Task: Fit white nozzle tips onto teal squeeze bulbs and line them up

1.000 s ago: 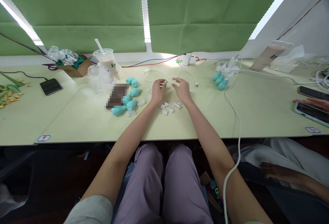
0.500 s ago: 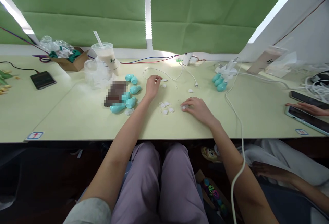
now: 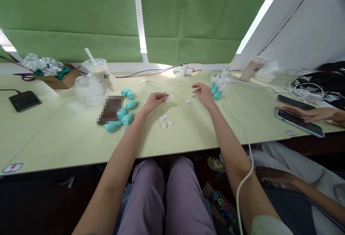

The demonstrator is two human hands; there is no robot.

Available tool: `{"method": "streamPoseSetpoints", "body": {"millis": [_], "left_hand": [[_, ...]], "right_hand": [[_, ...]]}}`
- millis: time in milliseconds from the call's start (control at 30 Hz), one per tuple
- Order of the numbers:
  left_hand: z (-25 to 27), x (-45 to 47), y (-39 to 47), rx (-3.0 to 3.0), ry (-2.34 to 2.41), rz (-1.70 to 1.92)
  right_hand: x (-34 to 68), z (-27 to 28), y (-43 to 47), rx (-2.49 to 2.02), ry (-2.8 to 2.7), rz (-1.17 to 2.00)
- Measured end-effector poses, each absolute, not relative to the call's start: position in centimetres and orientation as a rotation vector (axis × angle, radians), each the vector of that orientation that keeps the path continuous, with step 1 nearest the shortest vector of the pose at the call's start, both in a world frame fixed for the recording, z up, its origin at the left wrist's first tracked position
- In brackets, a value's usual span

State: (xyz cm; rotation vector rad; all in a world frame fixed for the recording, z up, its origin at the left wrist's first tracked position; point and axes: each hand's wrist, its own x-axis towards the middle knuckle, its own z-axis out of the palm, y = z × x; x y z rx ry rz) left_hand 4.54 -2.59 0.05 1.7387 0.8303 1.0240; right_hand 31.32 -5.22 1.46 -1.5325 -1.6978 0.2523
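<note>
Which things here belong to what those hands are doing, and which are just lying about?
Likely part of the work:
pale bits by the left hand
small white pieces
teal bulb-shaped pieces

Likely just lying about:
drink cup
cardboard box
black device
white cable plug by the right hand; touched or not, I can't tell

Shared indoor workspace, office or small workshop, can't tell which. Long pale bench [image 3: 67,145] runs under green window blinds [image 3: 72,19]; second person's pale trousers [image 3: 285,159] show alongside. Phone [image 3: 307,126], thick white cable [image 3: 252,161], drink cup [image 3: 97,72], cardboard box [image 3: 60,81] holding clear plastic.
</note>
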Motion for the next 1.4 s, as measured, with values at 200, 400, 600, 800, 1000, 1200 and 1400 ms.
{"method": "streamPoseSetpoints", "body": {"millis": [200, 400, 600, 800, 1000, 1200, 1400], "left_hand": [[-0.1, 3.7, -1.2, 1.545, 0.845, 1.248], [-0.5, 3.8, -0.9, 1.479, 0.860, 1.239], [-0.6, 3.9, -1.0, 1.453, 0.869, 1.229], [-0.7, 3.6, -0.5, 1.396, 0.879, 1.233], [-0.9, 3.6, -0.1, 1.284, 0.854, 1.228], [-0.7, 3.5, -0.1, 1.265, 0.875, 1.218], [-0.3, 3.3, -0.8, 1.418, 0.870, 1.214]], "right_hand": [[38.0, 0.4, -2.9, -2.105, -1.981, -0.575], [38.1, -0.9, -2.4, -2.213, -2.107, -0.722], [38.1, -0.8, -2.0, -2.177, -2.186, -0.784], [37.6, -0.2, -2.0, -2.211, -2.219, -0.842], [33.3, 0.9, -4.3, -1.974, -1.876, -0.396], [23.2, 0.7, -9.3, -1.434, -2.085, 0.205], [20.7, 0.3, -10.7, -1.398, -2.178, 0.314]]}}
